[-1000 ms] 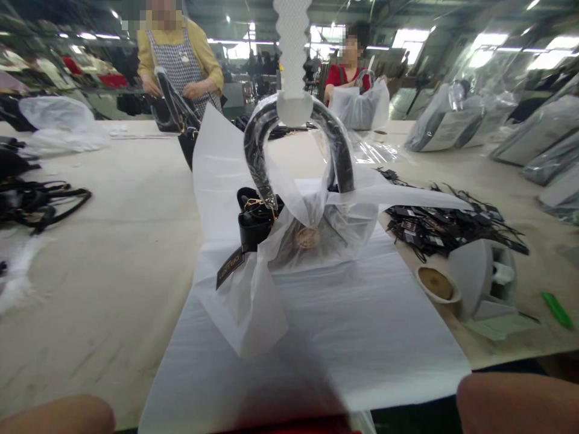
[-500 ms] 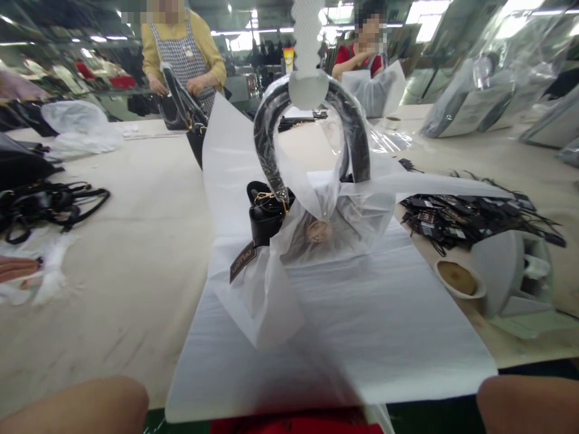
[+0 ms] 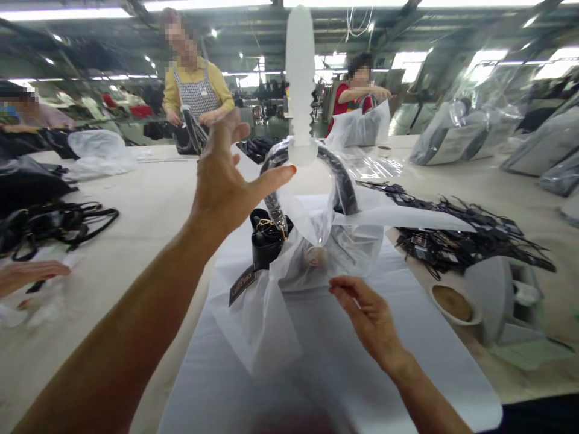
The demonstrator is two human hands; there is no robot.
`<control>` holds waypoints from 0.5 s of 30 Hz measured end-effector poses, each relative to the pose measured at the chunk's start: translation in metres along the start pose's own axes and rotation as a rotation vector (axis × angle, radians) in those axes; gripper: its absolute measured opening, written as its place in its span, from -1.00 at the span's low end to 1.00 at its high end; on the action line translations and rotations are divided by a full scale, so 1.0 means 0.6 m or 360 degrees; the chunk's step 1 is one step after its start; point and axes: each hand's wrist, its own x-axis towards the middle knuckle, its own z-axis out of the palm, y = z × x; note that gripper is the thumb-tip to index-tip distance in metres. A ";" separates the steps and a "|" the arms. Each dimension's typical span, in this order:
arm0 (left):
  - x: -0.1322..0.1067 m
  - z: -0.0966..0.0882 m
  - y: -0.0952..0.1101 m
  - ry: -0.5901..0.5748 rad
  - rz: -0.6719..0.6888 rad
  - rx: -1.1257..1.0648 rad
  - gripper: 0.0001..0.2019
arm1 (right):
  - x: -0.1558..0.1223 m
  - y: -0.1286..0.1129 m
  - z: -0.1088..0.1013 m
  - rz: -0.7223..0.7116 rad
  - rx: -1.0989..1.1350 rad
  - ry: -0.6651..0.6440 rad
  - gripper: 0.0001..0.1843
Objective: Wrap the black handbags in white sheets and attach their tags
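A black handbag (image 3: pixel 266 238) half wrapped in white tissue paper (image 3: pixel 257 319) stands on a stack of white sheets (image 3: pixel 384 349). Its arched handle (image 3: pixel 341 181) is sleeved in clear plastic, and a white foam strip (image 3: pixel 300 84) rises from the handle's top. My left hand (image 3: pixel 226 175) is raised and open, fingers spread, thumb close to the handle on its left side. My right hand (image 3: pixel 366 316) hovers low in front of the bag with fingers loosely curled and nothing in them. A dark tag (image 3: pixel 242 284) hangs from the bag.
A heap of black hang tags (image 3: pixel 456 232) lies on the right, beside a tape roll (image 3: pixel 450 301) and a grey dispenser (image 3: pixel 493 295). Black straps (image 3: pixel 54 220) lie at the left, where another person's hand (image 3: pixel 27 274) rests. Two people (image 3: pixel 194 96) work across the table. Bagged goods (image 3: pixel 452 126) sit at far right.
Both my arms have risen from the bottom edge: the left hand now reaches up beside the handle, the right hand hovers before the bag. The view has tilted upward a little.
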 end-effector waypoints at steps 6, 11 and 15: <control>0.091 0.051 0.021 -0.0705 -0.0325 -0.0230 -0.66 | -0.036 0.107 0.045 0.0060 -0.0209 -0.0255 -0.83; 0.118 0.077 0.024 -0.0623 -0.0827 -0.0709 -0.76 | -0.044 0.146 0.037 0.0168 -0.0254 -0.0325 -0.80; 0.162 0.102 0.009 -0.0203 -0.0911 -0.0858 -0.76 | -0.039 0.165 0.032 0.0288 -0.0255 -0.0391 -0.79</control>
